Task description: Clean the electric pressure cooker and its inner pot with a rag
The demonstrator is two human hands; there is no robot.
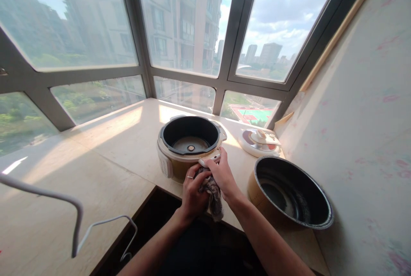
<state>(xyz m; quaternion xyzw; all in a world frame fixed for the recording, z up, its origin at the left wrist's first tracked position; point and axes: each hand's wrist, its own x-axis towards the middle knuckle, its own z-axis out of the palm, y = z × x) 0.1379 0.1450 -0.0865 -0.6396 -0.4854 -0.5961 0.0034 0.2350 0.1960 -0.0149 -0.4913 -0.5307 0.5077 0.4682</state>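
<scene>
2 hands (195,192) on 1 cloth (212,192), prob. touching 1 cooker (181,168).

No text, brand or number I can read, marks on the white side panel (165,167) of the cooker (179,168) too blurred

Your view is bright with daylight from the tall windows (186,23) ahead, which lays pale, washed-out patches across the bench (109,156) and leaves the area below its front edge nearly black. You get hazy glare over the left and middle panes, a slanting light-and-shadow boundary on the right wall (362,139), and frames that lean outward toward the edges with wide-angle stretch, while fine detail looks slightly soft.
</scene>
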